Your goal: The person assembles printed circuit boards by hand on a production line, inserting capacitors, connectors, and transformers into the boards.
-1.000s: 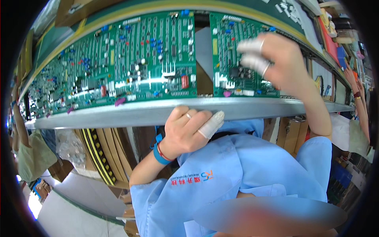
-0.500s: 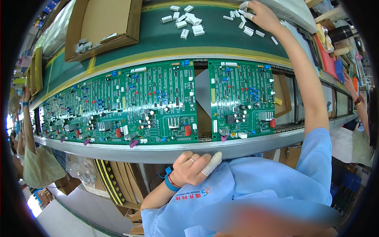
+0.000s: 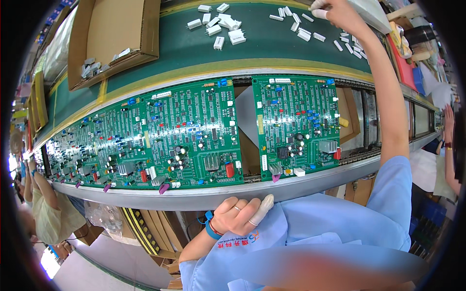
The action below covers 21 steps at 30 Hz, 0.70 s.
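My left hand [image 3: 240, 213] is curled closed at the near metal rail, in front of my chest, with a white cover on one finger; its palm side is hidden. My right arm stretches to the far side, where my right hand [image 3: 340, 14] has its white-covered fingertips drawn together above the green mat; anything between them is too small to make out. Small white connectors [image 3: 304, 35] lie scattered just below and beside that hand. Between my arms, a green circuit board [image 3: 296, 126] sits on the rails, apart from the row of similar boards [image 3: 191, 131] to its left.
White block-shaped components with pins [image 3: 237, 36] form a pile on the green mat [image 3: 179, 48]. An open cardboard box [image 3: 150, 29] holds a few small parts at the far left. The grey rail [image 3: 204, 196] runs along the near side. Other people work at both sides.
My right hand has shifted slightly right, drawing its fingertips together and uncovering more connectors. My left hand stays curled. The row of boards sits slightly further left in view.
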Each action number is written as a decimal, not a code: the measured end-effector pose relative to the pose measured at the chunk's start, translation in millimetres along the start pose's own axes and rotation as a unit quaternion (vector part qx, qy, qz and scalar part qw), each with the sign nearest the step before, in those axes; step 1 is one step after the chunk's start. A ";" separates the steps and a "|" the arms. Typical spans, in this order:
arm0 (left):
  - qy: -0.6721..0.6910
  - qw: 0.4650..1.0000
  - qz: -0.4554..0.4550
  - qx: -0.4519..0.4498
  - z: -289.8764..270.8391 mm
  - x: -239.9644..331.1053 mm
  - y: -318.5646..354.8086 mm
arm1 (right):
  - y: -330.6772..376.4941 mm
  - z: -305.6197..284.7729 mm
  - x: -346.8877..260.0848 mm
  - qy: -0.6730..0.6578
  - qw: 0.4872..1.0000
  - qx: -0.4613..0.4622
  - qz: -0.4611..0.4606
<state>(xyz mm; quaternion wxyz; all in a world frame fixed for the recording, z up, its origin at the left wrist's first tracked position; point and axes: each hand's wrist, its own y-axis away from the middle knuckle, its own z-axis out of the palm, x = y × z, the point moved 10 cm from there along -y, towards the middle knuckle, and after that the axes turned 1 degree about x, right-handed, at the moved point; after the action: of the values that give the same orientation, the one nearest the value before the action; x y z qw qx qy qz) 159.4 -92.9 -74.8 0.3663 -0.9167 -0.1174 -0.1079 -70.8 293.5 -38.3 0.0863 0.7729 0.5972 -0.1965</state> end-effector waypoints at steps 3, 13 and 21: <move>-0.010 1.000 0.000 0.002 0.8 0.7 -0.6 | 16.4 21.3 5.6 0.093 0.991 -0.092 0.003; -0.017 1.000 -0.012 0.017 -1.5 -1.4 -6.8 | 48.1 34.5 -37.6 0.178 0.982 -0.030 -0.064; -0.023 1.000 -0.011 0.016 -3.5 0.5 -3.0 | 50.1 39.8 -42.3 0.198 0.975 -0.035 -0.089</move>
<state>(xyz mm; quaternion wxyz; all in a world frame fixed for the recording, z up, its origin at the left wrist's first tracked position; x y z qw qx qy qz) 158.5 -93.2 -70.2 0.3766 -0.9117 -0.1381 -0.0887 -39.7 227.6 -62.3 -0.0247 0.7365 0.6755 -0.0255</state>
